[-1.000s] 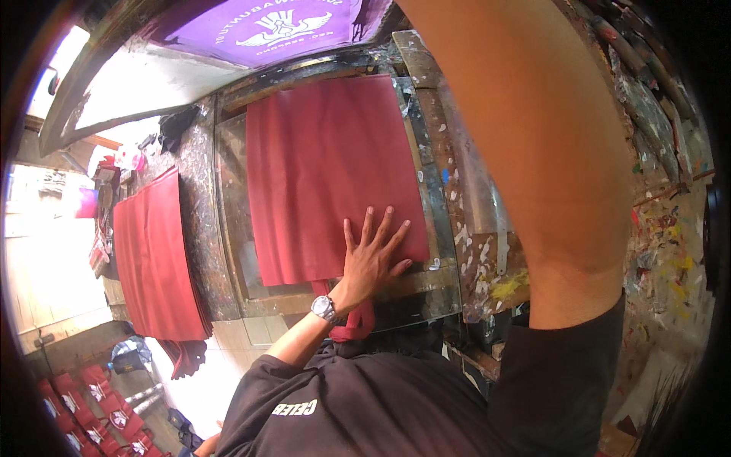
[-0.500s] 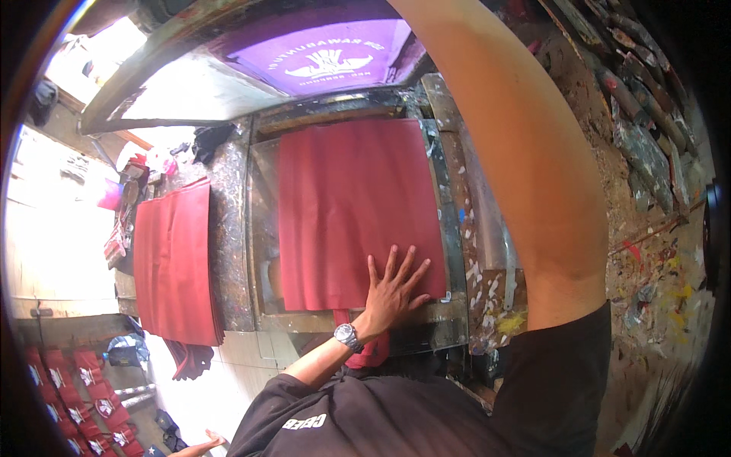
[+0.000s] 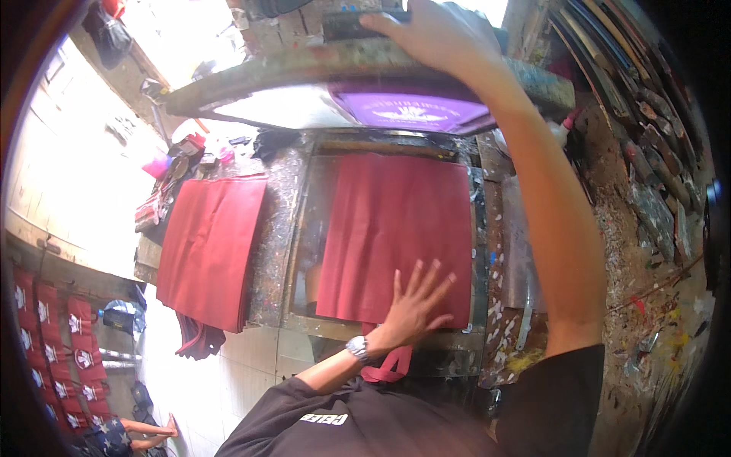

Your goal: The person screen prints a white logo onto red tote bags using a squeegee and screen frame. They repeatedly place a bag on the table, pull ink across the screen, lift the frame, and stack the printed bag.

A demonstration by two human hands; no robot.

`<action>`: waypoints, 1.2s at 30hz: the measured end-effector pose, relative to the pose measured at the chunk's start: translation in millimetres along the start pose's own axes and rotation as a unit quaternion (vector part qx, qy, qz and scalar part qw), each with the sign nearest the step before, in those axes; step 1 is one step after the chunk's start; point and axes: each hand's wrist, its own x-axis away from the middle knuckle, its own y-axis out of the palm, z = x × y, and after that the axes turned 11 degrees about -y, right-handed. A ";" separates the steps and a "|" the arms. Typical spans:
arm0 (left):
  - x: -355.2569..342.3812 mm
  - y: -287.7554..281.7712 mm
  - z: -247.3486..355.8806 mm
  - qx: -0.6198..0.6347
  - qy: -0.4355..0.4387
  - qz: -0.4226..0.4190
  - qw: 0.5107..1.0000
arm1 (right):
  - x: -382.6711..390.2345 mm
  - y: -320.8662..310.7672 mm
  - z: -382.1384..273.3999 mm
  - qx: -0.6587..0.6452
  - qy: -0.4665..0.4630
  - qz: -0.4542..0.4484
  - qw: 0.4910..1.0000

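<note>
My left hand [image 3: 420,305] lies flat with fingers spread on the lower right of a dark red fabric bag [image 3: 396,228]. The bag is spread on a work board [image 3: 301,305], its strap handle [image 3: 390,367] hanging off the near edge. My right arm reaches far forward, and my right hand [image 3: 449,42] holds the top edge of a raised screen-printing frame [image 3: 282,72]. Its thumb lies along a dark bar [image 3: 346,27] there; the other fingers are mostly hidden. A purple panel [image 3: 415,112] with a white emblem shows on the frame's underside.
A stack of red bags [image 3: 209,251] sits left of the board. Long sticks and paint-crusted tools [image 3: 655,152] line the far right. Printed red bags [image 3: 57,343] hang at lower left, near another person's leg [image 3: 148,433]. A plastic strip [image 3: 521,244] lies right of the board.
The frame has tilted up more steeply, and my right hand on its edge has come into view. My left hand stays flat on the bag. The whole view has shifted.
</note>
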 end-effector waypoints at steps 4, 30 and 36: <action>0.2 -140.0 -47.0 0.407 -0.168 0.227 0.869 | 83.0 68.8 -18.5 0.136 -0.088 0.124 0.979; 116.9 -89.9 -182.4 0.401 -0.540 0.163 0.722 | 258.5 289.8 93.0 0.136 -0.245 -0.058 0.958; 110.1 -91.9 -180.4 0.437 -0.530 0.161 0.708 | 169.1 302.6 113.2 0.083 -0.103 -0.142 0.981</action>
